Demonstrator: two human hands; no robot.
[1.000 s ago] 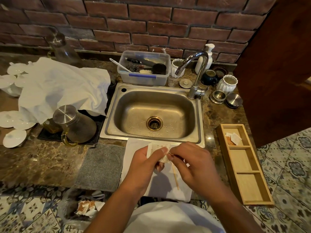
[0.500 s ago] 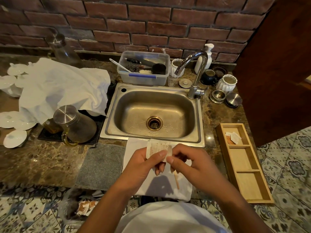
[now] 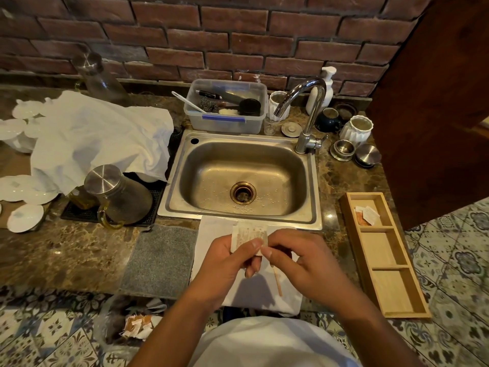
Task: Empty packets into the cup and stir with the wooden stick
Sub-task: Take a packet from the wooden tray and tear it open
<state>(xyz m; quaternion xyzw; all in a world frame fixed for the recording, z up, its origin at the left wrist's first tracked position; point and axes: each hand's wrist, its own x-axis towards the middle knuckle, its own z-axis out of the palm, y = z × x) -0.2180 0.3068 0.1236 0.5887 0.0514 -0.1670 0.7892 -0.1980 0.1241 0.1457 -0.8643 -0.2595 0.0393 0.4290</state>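
A small white paper packet [image 3: 247, 233] is pinched between both hands above a white cloth [image 3: 211, 234] in front of the sink. My left hand [image 3: 227, 263] grips its lower left part with thumb on top. My right hand [image 3: 299, 263] pinches its right edge between thumb and forefinger. A thin wooden stick [image 3: 277, 283] lies on the cloth below my right hand. The cup is hidden behind my hands; I cannot see it. More packets [image 3: 366, 215] lie in the top compartment of a wooden tray [image 3: 391, 295] at the right.
The steel sink [image 3: 240, 178] and tap [image 3: 307, 120] sit just beyond my hands. A grey mat [image 3: 161, 260] lies left of the cloth, a glass jug [image 3: 119, 197] further left. Torn packets [image 3: 137, 327] fill a bin on the floor. A wooden door [image 3: 436, 102] stands at right.
Both hands have kept hold of the packet and shifted slightly; the packet now stands more upright between the fingers, with my right thumb and forefinger pinching its right edge.
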